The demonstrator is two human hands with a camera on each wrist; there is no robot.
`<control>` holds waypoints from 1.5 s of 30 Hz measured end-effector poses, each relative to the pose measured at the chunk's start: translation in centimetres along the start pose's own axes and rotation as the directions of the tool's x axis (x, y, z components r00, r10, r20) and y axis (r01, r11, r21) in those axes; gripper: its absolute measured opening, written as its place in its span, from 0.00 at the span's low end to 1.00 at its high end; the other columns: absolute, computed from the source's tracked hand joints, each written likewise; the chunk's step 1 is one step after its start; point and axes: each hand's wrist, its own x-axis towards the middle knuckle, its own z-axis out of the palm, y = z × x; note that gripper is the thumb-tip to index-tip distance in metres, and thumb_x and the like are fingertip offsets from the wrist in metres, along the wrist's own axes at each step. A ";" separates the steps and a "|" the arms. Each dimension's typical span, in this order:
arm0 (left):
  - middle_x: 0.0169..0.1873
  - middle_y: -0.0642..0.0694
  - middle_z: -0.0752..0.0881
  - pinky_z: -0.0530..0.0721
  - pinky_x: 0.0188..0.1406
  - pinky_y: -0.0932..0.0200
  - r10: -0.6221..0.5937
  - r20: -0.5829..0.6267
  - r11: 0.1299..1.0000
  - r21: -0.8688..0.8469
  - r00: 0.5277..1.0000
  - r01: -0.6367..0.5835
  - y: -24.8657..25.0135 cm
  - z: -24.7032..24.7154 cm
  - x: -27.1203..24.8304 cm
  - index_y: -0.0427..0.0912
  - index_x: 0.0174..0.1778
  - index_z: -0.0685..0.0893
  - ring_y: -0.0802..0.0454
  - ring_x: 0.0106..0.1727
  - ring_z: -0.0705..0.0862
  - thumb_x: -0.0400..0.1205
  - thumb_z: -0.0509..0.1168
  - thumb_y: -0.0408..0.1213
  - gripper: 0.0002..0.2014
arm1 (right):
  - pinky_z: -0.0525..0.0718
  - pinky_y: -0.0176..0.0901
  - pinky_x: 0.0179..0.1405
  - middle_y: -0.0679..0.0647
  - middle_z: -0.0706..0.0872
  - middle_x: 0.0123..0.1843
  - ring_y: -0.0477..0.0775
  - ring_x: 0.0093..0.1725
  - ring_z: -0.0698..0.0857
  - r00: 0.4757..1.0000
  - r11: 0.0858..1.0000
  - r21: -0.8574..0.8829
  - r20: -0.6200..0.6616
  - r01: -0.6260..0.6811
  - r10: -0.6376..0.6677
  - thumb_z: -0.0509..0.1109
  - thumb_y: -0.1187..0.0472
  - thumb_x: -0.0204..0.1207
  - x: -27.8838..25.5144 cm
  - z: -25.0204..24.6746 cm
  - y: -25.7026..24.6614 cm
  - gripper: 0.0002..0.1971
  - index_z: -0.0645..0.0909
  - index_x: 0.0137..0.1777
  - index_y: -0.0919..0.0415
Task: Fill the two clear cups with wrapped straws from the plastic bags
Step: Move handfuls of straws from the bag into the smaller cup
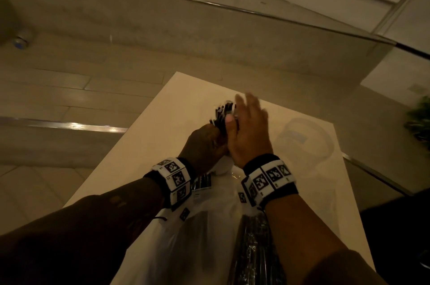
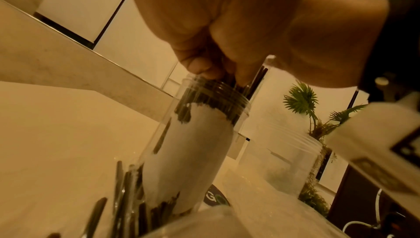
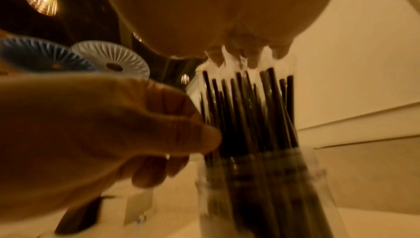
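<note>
One tall clear plastic cup (image 2: 195, 145) stands on the white worktop (image 1: 176, 108), packed with black wrapped straws (image 3: 247, 109). Left hand (image 1: 204, 145) grip curls round the bundle; right hand (image 1: 250, 131), fingers spread flat, should tap the tops level. Second cup (image 2: 281, 159) awaits filling.

We can read only the pale letter "G" on a dark round label (image 2: 215, 199). It lies on the table (image 2: 56, 134).

left hand (image 1: 204, 142) curled in a grip, right hand (image 1: 250, 131) flat, fingers extended
</note>
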 end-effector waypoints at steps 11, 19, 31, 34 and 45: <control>0.61 0.38 0.76 0.77 0.50 0.52 -0.689 0.371 0.721 0.273 0.622 0.636 -6.7 -0.5 -6.0 0.42 0.65 0.70 0.42 0.53 0.79 0.75 0.71 0.51 0.28 | 0.77 0.40 0.41 0.58 0.83 0.43 0.57 0.46 0.83 0.708 0.868 -0.003 0.577 -0.497 0.408 0.67 0.56 0.82 -6.5 8.6 -0.3 0.09 0.81 0.46 0.63; 0.61 0.37 0.80 0.81 0.57 0.49 -0.734 0.446 0.647 0.234 0.512 0.725 -7.5 1.5 -7.2 0.38 0.64 0.72 0.39 0.59 0.80 0.77 0.72 0.42 0.24 | 0.82 0.43 0.47 0.59 0.87 0.59 0.60 0.56 0.86 0.498 0.729 -0.096 0.671 -0.677 0.550 0.75 0.47 0.74 -7.6 12.7 0.1 0.24 0.80 0.63 0.63; 0.57 0.38 0.84 0.81 0.53 0.51 -0.703 0.382 0.696 0.196 0.600 0.690 -8.4 2.0 -8.2 0.40 0.57 0.73 0.41 0.55 0.82 0.77 0.71 0.41 0.17 | 0.78 0.41 0.40 0.52 0.81 0.45 0.51 0.43 0.80 0.665 0.681 0.267 0.614 -0.681 0.424 0.67 0.59 0.76 -7.6 11.3 -0.8 0.08 0.77 0.54 0.57; 0.56 0.38 0.84 0.81 0.54 0.50 -0.692 0.364 0.713 0.209 0.623 0.670 -8.3 2.3 -8.5 0.39 0.58 0.74 0.41 0.56 0.82 0.77 0.70 0.41 0.18 | 0.85 0.50 0.47 0.55 0.82 0.44 0.58 0.44 0.84 0.758 0.704 0.373 0.542 -0.604 0.363 0.66 0.59 0.78 -7.0 10.3 -1.6 0.04 0.74 0.51 0.53; 0.54 0.38 0.84 0.80 0.50 0.52 -0.677 0.407 0.721 0.197 0.613 0.665 -8.3 2.0 -9.0 0.40 0.59 0.73 0.42 0.52 0.81 0.79 0.68 0.43 0.18 | 0.87 0.53 0.37 0.55 0.85 0.35 0.57 0.33 0.84 0.922 0.643 0.733 -0.054 -0.225 0.384 0.71 0.53 0.77 -1.0 -0.4 -4.2 0.08 0.75 0.39 0.46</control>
